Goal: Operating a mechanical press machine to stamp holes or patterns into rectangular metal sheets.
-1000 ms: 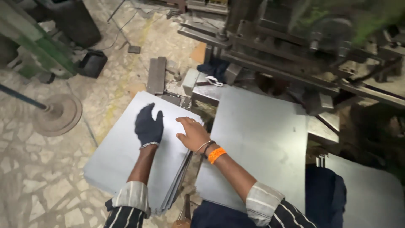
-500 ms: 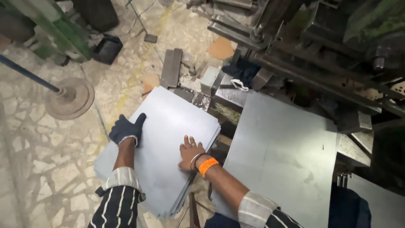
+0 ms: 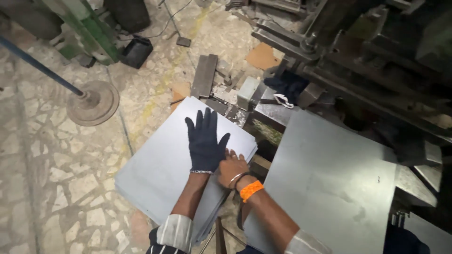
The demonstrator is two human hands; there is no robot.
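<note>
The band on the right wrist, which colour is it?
Orange. The band sits on the right wrist, beside a thin metal bangle; the head view shows it clearly.

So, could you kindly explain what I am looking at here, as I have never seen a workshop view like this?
The picture comes from a camera worn on a person's head, looking down at their own hands. The left hand, in a dark glove, lies flat on a stack of grey metal sheets. The bare right hand, with an orange wristband, touches the stack's right edge. Another grey sheet lies to the right, below a heavy dark machine. Neither hand lifts anything.
</note>
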